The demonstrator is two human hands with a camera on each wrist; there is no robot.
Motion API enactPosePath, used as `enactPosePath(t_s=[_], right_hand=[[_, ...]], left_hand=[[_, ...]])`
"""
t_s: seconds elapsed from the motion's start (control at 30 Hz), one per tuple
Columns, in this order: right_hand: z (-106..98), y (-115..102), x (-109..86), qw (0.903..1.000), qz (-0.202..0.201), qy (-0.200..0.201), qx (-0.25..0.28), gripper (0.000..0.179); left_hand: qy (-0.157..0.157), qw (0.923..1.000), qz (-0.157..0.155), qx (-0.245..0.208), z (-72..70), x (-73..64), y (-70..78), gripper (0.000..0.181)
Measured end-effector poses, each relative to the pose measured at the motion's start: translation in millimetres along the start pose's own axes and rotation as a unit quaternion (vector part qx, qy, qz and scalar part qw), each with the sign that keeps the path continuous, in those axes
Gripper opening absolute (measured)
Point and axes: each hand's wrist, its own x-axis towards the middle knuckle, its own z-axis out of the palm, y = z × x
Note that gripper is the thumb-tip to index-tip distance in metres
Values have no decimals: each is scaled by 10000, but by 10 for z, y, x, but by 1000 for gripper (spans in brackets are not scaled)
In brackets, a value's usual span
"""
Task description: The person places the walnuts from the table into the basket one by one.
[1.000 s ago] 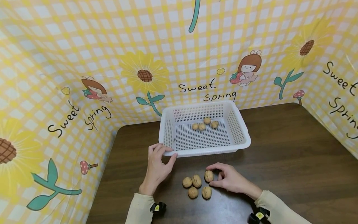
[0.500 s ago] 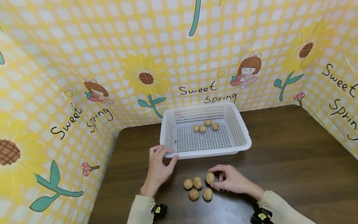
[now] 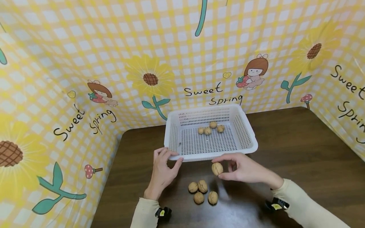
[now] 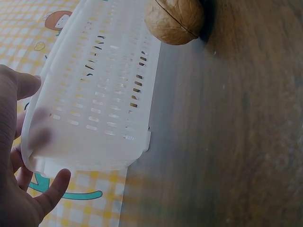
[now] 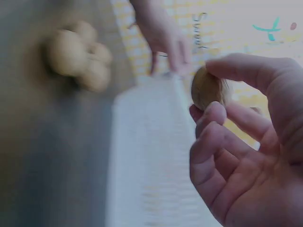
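Between its thumb and fingers my right hand [image 3: 242,167] pinches a walnut [image 3: 217,169], held up just in front of the basket's near wall. The same walnut [image 5: 207,88] shows at the fingertips in the right wrist view. My left hand [image 3: 163,171] grips the white plastic basket [image 3: 199,156] at its near left corner. In the left wrist view the thumb lies on one side of the rim, and fingers show dimly through the wall. Inside the basket sit several walnuts [image 3: 207,130], grouped toward the back. More walnuts [image 3: 198,198] lie on the table between my hands.
The dark wood table [image 3: 291,152] carries everything. Close behind the basket rises a yellow checked cloth [image 3: 176,63] with sunflower prints, which also covers both sides. Each wrist wears a black band [image 3: 163,213].
My right hand has lifted the walnut off the group on the table and carried it forward toward the basket. The left hand stays on the basket's corner.
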Motion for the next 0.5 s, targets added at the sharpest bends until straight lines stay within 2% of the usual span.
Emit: enactPosePath(t_s=[0.23, 0.33, 0.5], right_hand=[[-577, -434, 268, 9986, 84, 20, -530, 45], [-778, -571, 422, 9985, 129, 93, -524, 44], [-1017, -668, 691, 9986, 237, 197, -430, 44]], left_hand=[[-1, 10000, -23, 14, -26, 25, 12, 16], [-28, 9999, -106, 20, -29, 16, 13, 16], [-57, 9999, -131, 26, -7, 0, 6, 16]])
